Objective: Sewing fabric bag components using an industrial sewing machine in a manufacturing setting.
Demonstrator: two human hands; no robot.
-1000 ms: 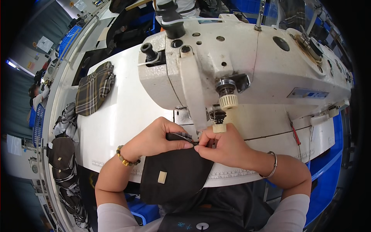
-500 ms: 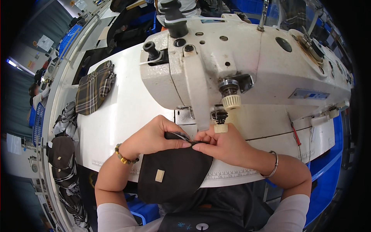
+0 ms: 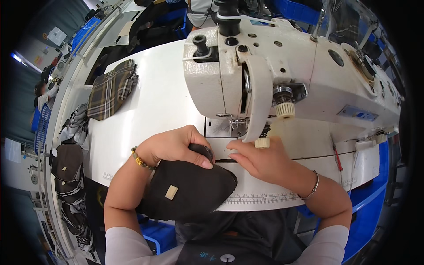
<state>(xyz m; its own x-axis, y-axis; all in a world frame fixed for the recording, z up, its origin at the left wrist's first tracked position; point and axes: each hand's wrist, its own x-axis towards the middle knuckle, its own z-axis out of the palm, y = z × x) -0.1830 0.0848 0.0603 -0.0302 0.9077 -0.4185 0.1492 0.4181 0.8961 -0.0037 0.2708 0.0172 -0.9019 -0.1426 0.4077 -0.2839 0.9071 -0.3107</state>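
My left hand [image 3: 179,145] pinches the upper edge of a dark brown fabric piece [image 3: 196,190] between thumb and fingers. The piece has a curved edge and a small beige tab, and it hangs over the table's front edge. To its right is my right hand [image 3: 260,161], apart from the fabric, thumb and forefinger parted with nothing visible between them. Part of that hand lies behind the lever and knob of the white sewing machine [image 3: 318,84]. The machine's presser foot [image 3: 239,128] stands just beyond my two hands.
A folded plaid fabric piece [image 3: 112,90] lies at the table's far left. Dark pieces with beige tabs [image 3: 69,163] are stacked beyond the left edge. A red-handled tool [image 3: 338,157] lies on the right. Blue bins [image 3: 369,207] stand below; a person is beyond the table.
My right hand has come off the fabric and its fingers have parted. My left hand keeps hold, and the fabric has shifted slightly left. The view has shifted, showing more of the presser foot.
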